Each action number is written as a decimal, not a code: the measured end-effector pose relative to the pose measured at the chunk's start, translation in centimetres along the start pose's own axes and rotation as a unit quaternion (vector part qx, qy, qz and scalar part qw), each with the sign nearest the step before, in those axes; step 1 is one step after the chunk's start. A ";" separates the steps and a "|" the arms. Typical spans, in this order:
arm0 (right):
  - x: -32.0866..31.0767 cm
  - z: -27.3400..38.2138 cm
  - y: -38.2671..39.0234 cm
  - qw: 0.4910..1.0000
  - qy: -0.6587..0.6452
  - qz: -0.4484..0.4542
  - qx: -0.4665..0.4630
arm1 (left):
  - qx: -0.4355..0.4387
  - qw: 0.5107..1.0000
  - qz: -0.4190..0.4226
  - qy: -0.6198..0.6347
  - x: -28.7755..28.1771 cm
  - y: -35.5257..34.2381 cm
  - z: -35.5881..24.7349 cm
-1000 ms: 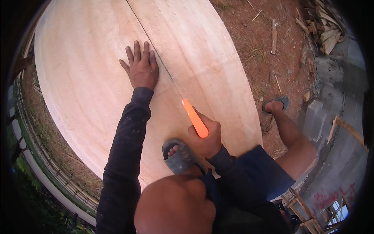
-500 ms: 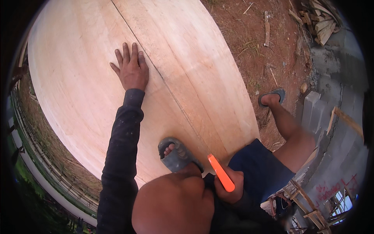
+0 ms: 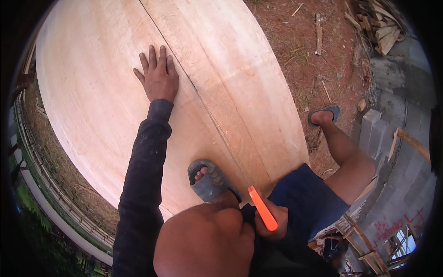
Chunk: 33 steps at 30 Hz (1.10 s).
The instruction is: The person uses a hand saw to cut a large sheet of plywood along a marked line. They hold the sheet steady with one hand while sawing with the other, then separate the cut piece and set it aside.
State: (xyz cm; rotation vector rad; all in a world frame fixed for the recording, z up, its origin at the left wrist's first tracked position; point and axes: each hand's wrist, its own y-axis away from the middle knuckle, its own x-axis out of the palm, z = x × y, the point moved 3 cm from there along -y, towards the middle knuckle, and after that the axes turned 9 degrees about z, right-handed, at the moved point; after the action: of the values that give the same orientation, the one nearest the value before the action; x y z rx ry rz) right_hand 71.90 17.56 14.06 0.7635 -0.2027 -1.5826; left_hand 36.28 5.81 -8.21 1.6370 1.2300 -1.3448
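A large pale plywood sheet (image 3: pixel 106 115) lies before me, with a long dark line running down it. My left hand (image 3: pixel 160 82) rests flat on the sheet just left of that line, fingers spread. Low in the view, my right hand (image 3: pixel 277 219) is wrapped round the orange handle of what looks like a handsaw (image 3: pixel 262 208). The handle lies at the near end of the line; its blade cannot be made out. My sandalled foot (image 3: pixel 210 180) stands on the sheet, left of the saw.
My other sandalled foot (image 3: pixel 323 115) is on reddish soil (image 3: pixel 300 60) right of the sheet. Farther right are grey blocks (image 3: pixel 371 129) and a stack of wood offcuts (image 3: pixel 385 32). A wooden frame (image 3: pixel 364 244) stands at the lower right. Along the left runs a strip of dry grass (image 3: pixel 60 157).
The orange handle has shifted slightly toward me along the line with my right hand. My left hand still lies flat on the sheet. The whole view has shifted a little.
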 end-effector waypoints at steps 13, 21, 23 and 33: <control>2.2 0.4 -15.7 0.995 -0.093 -0.030 -0.031 | 0.008 1.000 0.001 -0.010 0.0 -0.4 0.4; 0.4 0.4 -4.7 0.998 -0.050 -0.013 -0.026 | -0.007 1.000 0.002 -0.017 0.1 0.5 0.4; 3.2 0.7 -14.9 0.993 -0.117 -0.022 -0.028 | -0.008 1.000 0.002 -0.016 0.1 0.2 0.6; 0.9 -0.9 -4.3 0.998 0.014 -0.020 -0.054 | -0.002 1.000 0.001 -0.002 0.2 -0.1 0.2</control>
State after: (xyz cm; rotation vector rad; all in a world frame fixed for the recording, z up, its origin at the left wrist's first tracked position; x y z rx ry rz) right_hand 68.94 17.79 10.74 0.7091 -0.0797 -1.6062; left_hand 36.12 5.67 -8.44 1.6319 1.2279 -1.3414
